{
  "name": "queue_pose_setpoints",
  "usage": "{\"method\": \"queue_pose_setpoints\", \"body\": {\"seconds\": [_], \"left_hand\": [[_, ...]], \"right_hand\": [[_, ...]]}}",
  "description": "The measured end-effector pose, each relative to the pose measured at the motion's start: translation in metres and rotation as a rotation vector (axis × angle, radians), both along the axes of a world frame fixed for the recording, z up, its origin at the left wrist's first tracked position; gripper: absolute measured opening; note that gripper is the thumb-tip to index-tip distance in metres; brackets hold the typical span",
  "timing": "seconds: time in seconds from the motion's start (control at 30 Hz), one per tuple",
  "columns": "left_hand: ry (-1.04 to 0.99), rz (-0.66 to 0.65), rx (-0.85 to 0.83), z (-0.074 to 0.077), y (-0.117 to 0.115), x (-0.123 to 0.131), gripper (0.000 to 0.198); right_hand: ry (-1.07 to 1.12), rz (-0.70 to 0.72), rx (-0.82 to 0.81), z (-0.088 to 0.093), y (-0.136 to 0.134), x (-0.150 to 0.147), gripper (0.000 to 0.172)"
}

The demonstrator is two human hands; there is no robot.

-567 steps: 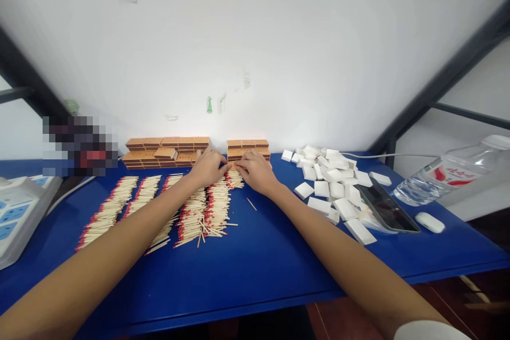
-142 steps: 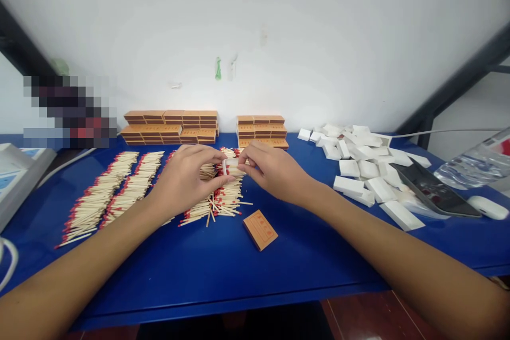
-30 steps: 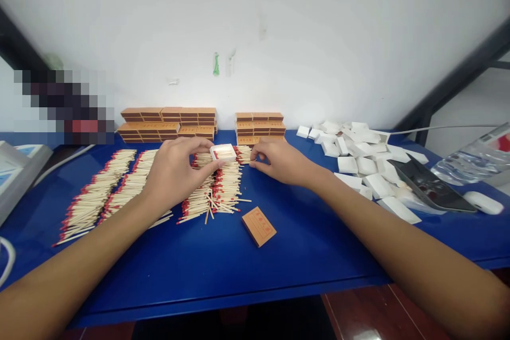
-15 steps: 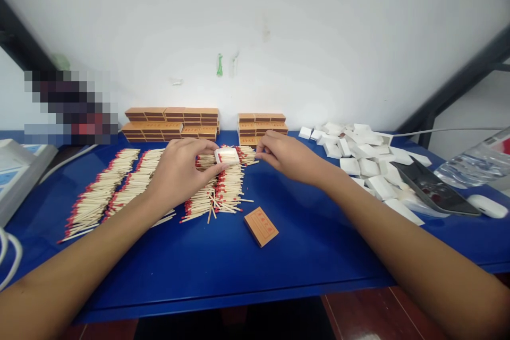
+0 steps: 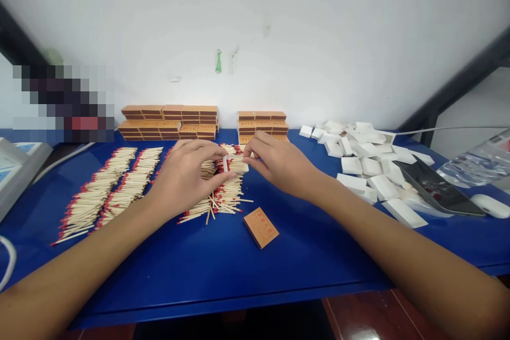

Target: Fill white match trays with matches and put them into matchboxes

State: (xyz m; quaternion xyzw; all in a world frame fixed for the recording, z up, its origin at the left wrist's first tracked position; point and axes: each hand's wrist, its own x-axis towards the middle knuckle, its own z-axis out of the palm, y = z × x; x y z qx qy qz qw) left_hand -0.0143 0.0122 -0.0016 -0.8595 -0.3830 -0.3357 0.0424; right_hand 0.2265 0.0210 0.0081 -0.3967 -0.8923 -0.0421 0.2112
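Between its thumb and fingers, my left hand (image 5: 191, 170) grips a small white matchbox tray (image 5: 244, 168) over the rows of matches. Red-headed matches lie in the tray. My right hand (image 5: 281, 162) is pinched at the tray's right end, on the tail ends of matches; how many it holds is hidden by the fingers. Directly below both hands spreads a pile of loose matches (image 5: 229, 191). An orange matchbox sleeve (image 5: 262, 227) rests on the blue table (image 5: 191, 271), nearer to me.
More matches (image 5: 95, 191) lie in slanting rows at left. Orange matchboxes are stacked in a left group (image 5: 169, 122) and a right group (image 5: 262, 123) against the wall. White trays (image 5: 370, 164) are heaped at right, beside a phone (image 5: 442, 186), a white mouse (image 5: 492, 205) and a plastic bottle (image 5: 478, 162).
My right hand has moved left from the match pile to the tray, bringing matches into it. The left hand and tray have shifted slightly right and towards me.
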Motion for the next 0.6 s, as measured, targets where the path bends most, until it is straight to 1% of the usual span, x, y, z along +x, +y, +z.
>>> {"method": "queue_pose_setpoints", "body": {"seconds": [0.17,0.3,0.43,0.6], "left_hand": [[-0.009,-0.021,0.011,0.000,-0.001,0.002,0.034],[-0.014,0.021,-0.041,0.002,-0.002,0.003,0.033],[-0.031,0.078,-0.071,0.002,0.001,0.000,0.038],[-0.052,0.122,-0.079,0.002,0.006,-0.005,0.038]], "right_hand": [[-0.008,-0.023,0.004,-0.002,-0.003,-0.005,0.015],[0.034,-0.012,-0.055,0.001,-0.002,-0.002,0.018],[0.103,-0.037,-0.075,0.001,0.008,0.008,0.016],[0.041,-0.075,-0.172,-0.010,0.025,0.019,0.010]]}}
